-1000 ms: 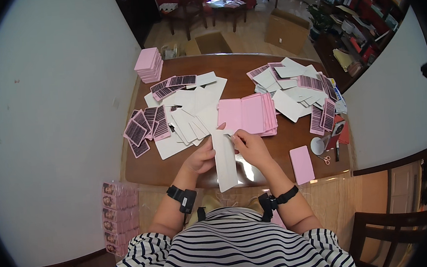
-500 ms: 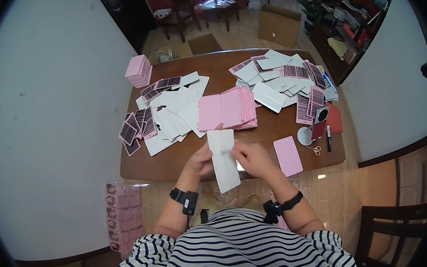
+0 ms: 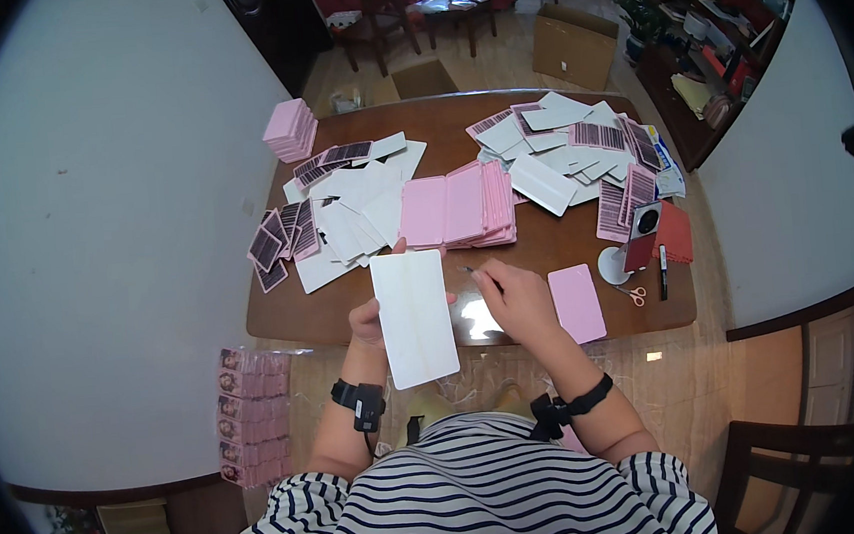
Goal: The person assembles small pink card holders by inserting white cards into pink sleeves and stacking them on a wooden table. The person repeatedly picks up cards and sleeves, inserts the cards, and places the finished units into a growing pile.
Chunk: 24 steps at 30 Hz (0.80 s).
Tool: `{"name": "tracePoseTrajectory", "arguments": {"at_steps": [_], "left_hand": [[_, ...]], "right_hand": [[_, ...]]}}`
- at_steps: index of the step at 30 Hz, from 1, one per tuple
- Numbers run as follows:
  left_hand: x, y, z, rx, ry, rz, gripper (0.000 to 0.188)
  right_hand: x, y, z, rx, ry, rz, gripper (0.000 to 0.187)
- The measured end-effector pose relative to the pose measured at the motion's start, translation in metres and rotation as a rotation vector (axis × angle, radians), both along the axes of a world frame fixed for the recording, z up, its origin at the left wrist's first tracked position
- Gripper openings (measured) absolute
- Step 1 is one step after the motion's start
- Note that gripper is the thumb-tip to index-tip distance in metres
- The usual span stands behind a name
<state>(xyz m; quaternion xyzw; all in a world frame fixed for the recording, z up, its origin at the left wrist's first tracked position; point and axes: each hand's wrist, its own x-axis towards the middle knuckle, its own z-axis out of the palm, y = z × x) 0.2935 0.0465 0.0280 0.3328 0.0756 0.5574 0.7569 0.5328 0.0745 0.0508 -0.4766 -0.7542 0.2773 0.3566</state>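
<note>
Far left on the desk (image 3: 295, 315), striped, pink-edged cards (image 3: 265, 248) lie scattered beside loose white sheets (image 3: 356, 187). Here's my left hand (image 3: 364, 322), fingers clasping the white panel (image 3: 415, 318), its broad face up, across the desk's near edge! Just beyond it sits the pink stack (image 3: 443, 209). Over to my right hand (image 3: 520, 300): fingers pinching a slim dark tool (image 3: 465, 269), clear of the panel. Further right, a flat pink piece (image 3: 576, 303), then scissors (image 3: 637, 296), then a black pen (image 3: 663, 273).

A dark-striped white shirt (image 3: 465, 500) is worn with black forearm straps (image 3: 592, 395) bearing small black boxes (image 3: 368, 408).
</note>
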Motion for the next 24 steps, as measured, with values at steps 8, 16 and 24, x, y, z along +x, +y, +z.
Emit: {"name": "tracePoseTrajectory", "arguments": {"at_steps": [8,16,24], "left_hand": [[0.007,-0.010,0.012,0.045,-0.062,-0.079,0.100],[0.003,-0.010,0.022,0.062,-0.067,-0.078,0.100],[0.001,-0.012,0.023,0.040,-0.049,-0.046,0.101]], "right_hand": [[-0.019,0.004,0.030,0.134,-0.031,-0.039,0.024],[-0.023,0.004,0.035,0.161,-0.073,-0.052,0.024],[-0.028,0.004,0.030,0.200,-0.093,-0.070,0.024]]}}
